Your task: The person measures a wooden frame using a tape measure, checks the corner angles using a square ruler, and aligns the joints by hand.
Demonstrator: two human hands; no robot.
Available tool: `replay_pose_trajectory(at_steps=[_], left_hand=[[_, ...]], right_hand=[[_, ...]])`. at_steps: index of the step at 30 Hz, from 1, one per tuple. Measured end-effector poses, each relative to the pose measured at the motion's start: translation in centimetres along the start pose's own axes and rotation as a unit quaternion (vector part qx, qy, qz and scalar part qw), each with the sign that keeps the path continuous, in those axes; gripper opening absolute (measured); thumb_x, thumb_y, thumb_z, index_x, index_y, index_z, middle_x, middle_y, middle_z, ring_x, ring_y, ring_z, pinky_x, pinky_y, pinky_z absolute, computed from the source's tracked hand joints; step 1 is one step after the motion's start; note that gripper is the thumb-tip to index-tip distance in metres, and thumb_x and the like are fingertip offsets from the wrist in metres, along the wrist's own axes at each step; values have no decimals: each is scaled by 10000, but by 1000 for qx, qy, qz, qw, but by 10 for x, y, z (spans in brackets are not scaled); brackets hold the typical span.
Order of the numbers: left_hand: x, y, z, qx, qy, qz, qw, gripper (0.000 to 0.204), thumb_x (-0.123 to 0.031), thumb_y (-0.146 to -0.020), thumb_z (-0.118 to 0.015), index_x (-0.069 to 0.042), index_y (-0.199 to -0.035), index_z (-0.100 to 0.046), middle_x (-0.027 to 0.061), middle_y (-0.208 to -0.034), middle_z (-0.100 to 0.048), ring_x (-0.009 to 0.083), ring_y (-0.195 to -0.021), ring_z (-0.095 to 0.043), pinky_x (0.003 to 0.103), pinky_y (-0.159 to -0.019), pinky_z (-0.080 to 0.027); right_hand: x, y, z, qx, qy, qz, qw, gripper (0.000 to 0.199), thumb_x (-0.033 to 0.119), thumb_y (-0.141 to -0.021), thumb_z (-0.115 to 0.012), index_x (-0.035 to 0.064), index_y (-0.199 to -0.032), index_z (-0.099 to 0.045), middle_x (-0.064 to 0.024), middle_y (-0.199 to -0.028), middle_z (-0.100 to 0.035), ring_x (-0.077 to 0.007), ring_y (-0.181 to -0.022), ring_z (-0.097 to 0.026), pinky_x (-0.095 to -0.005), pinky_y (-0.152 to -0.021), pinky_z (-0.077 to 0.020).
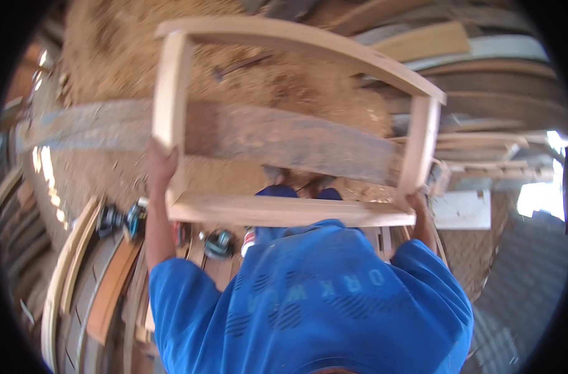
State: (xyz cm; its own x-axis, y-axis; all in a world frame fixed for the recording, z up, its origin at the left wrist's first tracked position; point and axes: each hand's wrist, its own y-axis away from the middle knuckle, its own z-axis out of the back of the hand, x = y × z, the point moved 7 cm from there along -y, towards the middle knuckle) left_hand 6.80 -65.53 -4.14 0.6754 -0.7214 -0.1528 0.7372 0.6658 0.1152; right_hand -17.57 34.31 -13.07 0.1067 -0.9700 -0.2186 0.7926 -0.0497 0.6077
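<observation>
A pale wooden frame [296, 210] with four sides is held up in front of me, its long rails running across and its short posts at left and right. My left hand [162, 163] is closed round the lower part of the left post. Near the lower right corner, my right hand [417, 203] grips the frame, its fingers partly hidden behind the wood. Through the opening shows a long weathered plank [290, 137], lying crosswise beyond my feet.
Sawdust covers the ground [122, 56], with a dark long-handled tool [240, 64] on it. Boards [421, 43] are piled at the far right, beyond a white panel [461, 210]. Power tools [218, 244] and timber lengths [114, 290] lie at near left.
</observation>
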Motion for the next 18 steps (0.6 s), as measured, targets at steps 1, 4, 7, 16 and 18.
replay_pose_trajectory(at_steps=[1, 4, 7, 16, 18], left_hand=[[16, 20, 28, 15, 24, 67, 997, 783, -447, -805, -727, 77, -1333, -484, 337, -1228, -584, 488, -1140, -567, 525, -989, -452], [-8, 19, 42, 21, 9, 85, 996, 785, -426, -792, -733, 31, -1364, -453, 321, -1207, -590, 481, -1128, -568, 528, -969, -458], [-19, 11, 38, -11, -51, 59, 997, 815, -412, -785, -736, -2, -1409, -409, 305, -1196, -592, 462, -1107, -574, 524, -948, -462], [-118, 42, 26, -29, -160, 69, 984, 920, -438, -808, -731, -59, -1524, -294, 307, -1469, -383, 491, -1388, -320, 645, -1083, -298], [-203, 76, 9, 71, -87, -7, 994, 816, -367, -801, -724, -94, -1489, -378, 322, -1457, -395, 495, -1391, -317, 668, -1113, -231]], right_hand=[[69, -8, 43, 8, -50, -26, 998, 1060, 318, -779, -665, -275, -1408, -51, -469, -1145, -552, -488, -1163, -572, -452, -1037, -446], [112, 36, 116, -15, -109, -62, 992, 1022, 246, -784, -635, -266, -1416, -15, -426, -1162, -582, -497, -1122, -597, -460, -1004, -476], [112, 59, 131, -9, -97, -112, 989, 1008, 258, -798, -631, -237, -1442, -34, -410, -1163, -594, -473, -1158, -593, -466, -1012, -472], [129, 65, 156, -4, -58, -59, 997, 804, 325, -818, -663, -224, -1341, -393, -407, -1195, -584, -439, -1201, -587, -444, -1012, -486], [134, 75, 174, -7, -56, -53, 997, 638, 349, -814, -690, -145, -1204, -590, -358, -1185, -619, -409, -1192, -603, -426, -1004, -497]])
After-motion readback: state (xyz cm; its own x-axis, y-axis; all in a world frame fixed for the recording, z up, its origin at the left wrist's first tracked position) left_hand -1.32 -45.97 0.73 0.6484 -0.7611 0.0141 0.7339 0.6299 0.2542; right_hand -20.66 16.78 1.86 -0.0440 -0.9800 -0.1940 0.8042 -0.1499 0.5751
